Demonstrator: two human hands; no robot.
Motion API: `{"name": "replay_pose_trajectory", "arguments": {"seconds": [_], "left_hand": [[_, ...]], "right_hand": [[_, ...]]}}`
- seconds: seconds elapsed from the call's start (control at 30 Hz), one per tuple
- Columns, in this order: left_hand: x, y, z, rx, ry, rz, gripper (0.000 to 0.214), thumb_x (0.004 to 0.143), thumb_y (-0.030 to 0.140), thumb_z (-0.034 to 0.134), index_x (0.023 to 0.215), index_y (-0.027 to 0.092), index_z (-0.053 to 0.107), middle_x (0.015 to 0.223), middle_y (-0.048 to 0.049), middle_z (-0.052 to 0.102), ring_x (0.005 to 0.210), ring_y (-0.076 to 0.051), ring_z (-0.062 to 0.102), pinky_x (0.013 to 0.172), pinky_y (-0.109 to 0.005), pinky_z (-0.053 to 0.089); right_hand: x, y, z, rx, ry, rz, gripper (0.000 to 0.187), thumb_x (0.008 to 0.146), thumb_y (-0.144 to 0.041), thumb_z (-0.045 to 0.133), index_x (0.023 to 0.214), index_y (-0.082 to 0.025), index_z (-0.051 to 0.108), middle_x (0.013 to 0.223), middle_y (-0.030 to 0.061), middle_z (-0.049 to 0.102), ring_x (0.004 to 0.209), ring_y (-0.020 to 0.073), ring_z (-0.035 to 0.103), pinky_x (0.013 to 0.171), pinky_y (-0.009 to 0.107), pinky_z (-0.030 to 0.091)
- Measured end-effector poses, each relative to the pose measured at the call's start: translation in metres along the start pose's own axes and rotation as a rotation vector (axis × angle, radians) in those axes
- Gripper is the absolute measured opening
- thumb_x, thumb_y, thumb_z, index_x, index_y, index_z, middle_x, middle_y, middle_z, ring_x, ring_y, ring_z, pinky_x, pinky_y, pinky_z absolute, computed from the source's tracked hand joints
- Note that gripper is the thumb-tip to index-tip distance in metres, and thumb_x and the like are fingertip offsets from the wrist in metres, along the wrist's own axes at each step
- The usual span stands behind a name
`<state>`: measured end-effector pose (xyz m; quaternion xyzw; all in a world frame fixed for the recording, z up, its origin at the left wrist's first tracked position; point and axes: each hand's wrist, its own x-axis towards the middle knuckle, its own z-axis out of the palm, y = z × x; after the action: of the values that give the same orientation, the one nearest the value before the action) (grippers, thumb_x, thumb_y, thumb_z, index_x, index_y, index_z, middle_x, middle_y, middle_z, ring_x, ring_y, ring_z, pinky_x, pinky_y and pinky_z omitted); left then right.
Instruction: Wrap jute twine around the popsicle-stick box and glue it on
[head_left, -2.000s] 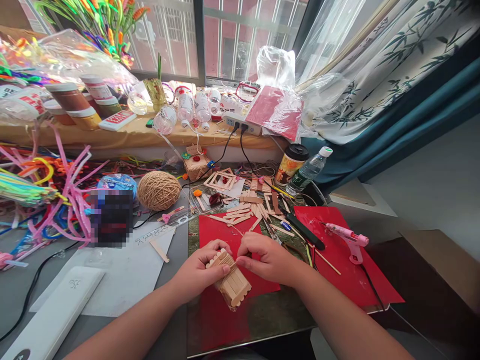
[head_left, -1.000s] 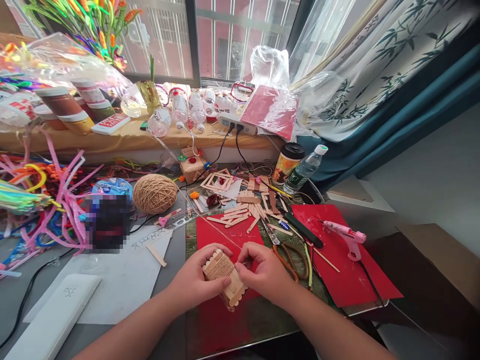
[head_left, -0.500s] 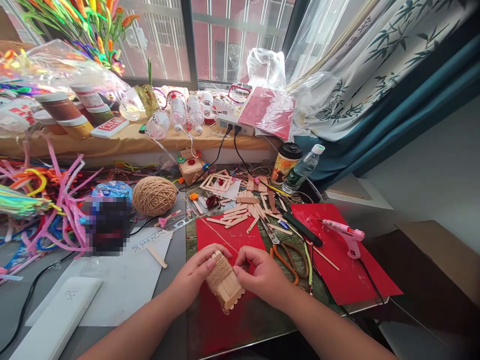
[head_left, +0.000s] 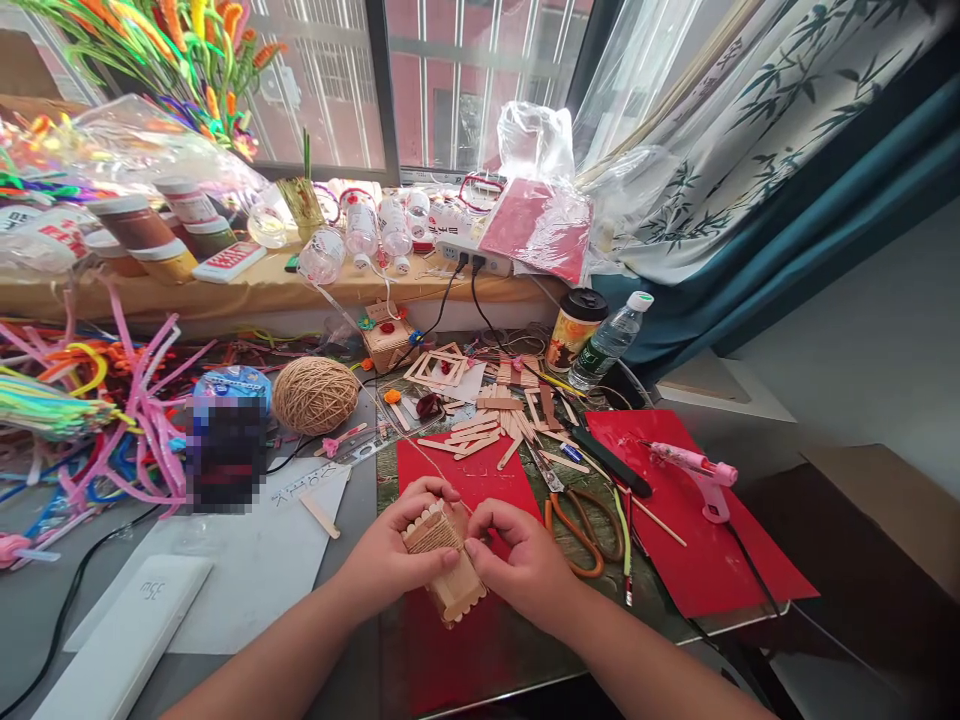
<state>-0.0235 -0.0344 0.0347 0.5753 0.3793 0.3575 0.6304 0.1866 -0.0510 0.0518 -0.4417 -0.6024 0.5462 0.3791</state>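
My left hand (head_left: pixel 396 548) is closed round a small craft-stick box (head_left: pixel 459 588), its thumb pressed across the front face. Jute twine (head_left: pixel 435 540) is wound in close rows round the upper part of the box; bare sticks with rounded ends show below. At the box's right edge, my right hand (head_left: pixel 517 565) pinches the twine between thumb and fingertips. A strand runs back from there toward the twine ball (head_left: pixel 315 395) at the upper left. Beneath both hands lies a red sheet (head_left: pixel 480 660). The box's far side is hidden.
Scissors (head_left: pixel 589 535) with orange-brown handles lie right of my hands. A pink glue gun (head_left: pixel 697 470) rests on another red sheet (head_left: pixel 750 565). Loose craft sticks (head_left: pixel 480 430) are scattered ahead. A water bottle (head_left: pixel 611 340) and lidded cup (head_left: pixel 574 330) stand behind; a white power bank (head_left: pixel 124 640) is left.
My left thumb has come down across the front of the box, and the box has turned slightly. My right hand stays pinched at its edge. The view has shifted slightly.
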Motion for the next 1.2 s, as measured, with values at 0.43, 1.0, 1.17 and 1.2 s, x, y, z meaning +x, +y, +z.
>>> {"name": "replay_pose_trajectory", "arguments": {"seconds": [0.43,1.0,1.17,1.2], "left_hand": [[0.01,-0.007,-0.018,-0.034,-0.217,0.184,0.035,0.079,0.042,0.09,0.107,0.024,0.079,0.154,-0.0096,0.052,0.146,-0.037,0.046,0.123,-0.049,0.036],[0.019,-0.015,-0.029,0.279,-0.161,0.1,0.049,0.104,0.06,0.048,0.109,0.02,0.076,0.127,-0.0094,0.071,0.12,-0.026,0.065,0.109,-0.036,0.048],[0.024,-0.02,-0.029,0.38,0.16,-0.023,0.041,0.104,0.051,0.051,0.105,0.022,0.08,0.114,-0.006,0.08,0.11,-0.026,0.071,0.101,-0.036,0.052],[0.024,-0.02,-0.031,0.375,0.208,-0.042,0.037,0.102,0.05,0.056,0.104,0.023,0.081,0.113,-0.0053,0.081,0.11,-0.027,0.071,0.101,-0.037,0.052]], "right_hand": [[-0.001,-0.014,-0.003,-0.333,0.038,-0.39,0.013,0.084,-0.014,0.068,0.079,-0.023,0.061,0.075,-0.0015,0.063,0.076,0.0171,0.056,0.073,0.03,0.044],[0.007,0.007,0.003,-0.804,-0.113,-0.478,0.013,0.095,-0.014,0.063,0.086,-0.022,0.062,0.085,0.0019,0.069,0.088,0.0213,0.06,0.085,0.037,0.042],[0.009,0.011,0.0,-0.835,-0.115,-0.453,0.013,0.099,-0.015,0.058,0.089,-0.022,0.063,0.087,0.003,0.069,0.087,0.0212,0.059,0.087,0.037,0.043],[0.01,0.012,0.0,-0.841,-0.118,-0.446,0.013,0.099,-0.015,0.058,0.089,-0.022,0.063,0.087,0.0032,0.069,0.087,0.0214,0.058,0.086,0.038,0.043]]}}
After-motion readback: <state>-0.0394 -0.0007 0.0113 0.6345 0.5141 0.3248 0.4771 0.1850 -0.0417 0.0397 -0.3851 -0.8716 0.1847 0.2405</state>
